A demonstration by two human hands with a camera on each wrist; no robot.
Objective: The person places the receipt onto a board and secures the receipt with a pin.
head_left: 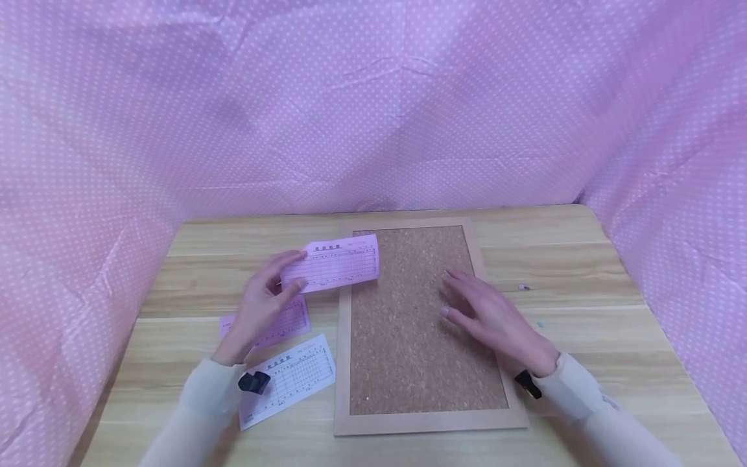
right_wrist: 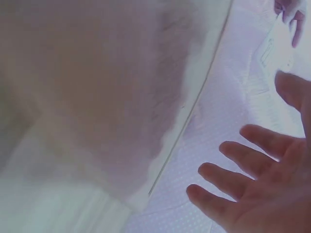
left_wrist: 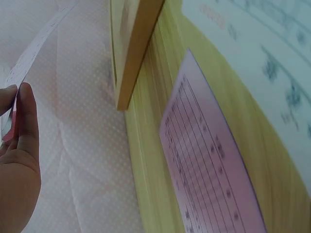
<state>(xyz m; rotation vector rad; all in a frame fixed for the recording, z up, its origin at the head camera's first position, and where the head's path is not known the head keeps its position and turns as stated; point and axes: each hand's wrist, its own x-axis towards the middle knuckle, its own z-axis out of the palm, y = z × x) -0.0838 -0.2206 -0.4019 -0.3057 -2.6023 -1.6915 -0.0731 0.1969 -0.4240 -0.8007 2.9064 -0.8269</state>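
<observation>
My left hand (head_left: 265,298) pinches a pink printed form (head_left: 335,263) by its left end, between thumb and fingers. The slip is raised, its right end curling over the left edge of a wood-framed cork board (head_left: 408,324). In the left wrist view the same form (left_wrist: 36,48) appears nearly edge-on between thumb and fingertips. Above the board's right side is my right hand (head_left: 490,318), holding nothing; the right wrist view shows its fingers (right_wrist: 228,179) spread apart. Below the left hand lie another pink form (head_left: 286,324) and a white form (head_left: 297,376), the pink one partly covered by the hand.
Right of the board, two tiny items lie on the wooden table (head_left: 583,402): a dark-and-pale one (head_left: 523,287) and a small teal one (head_left: 540,324). Pink dotted cloth (head_left: 385,130) hangs behind the table and along both sides.
</observation>
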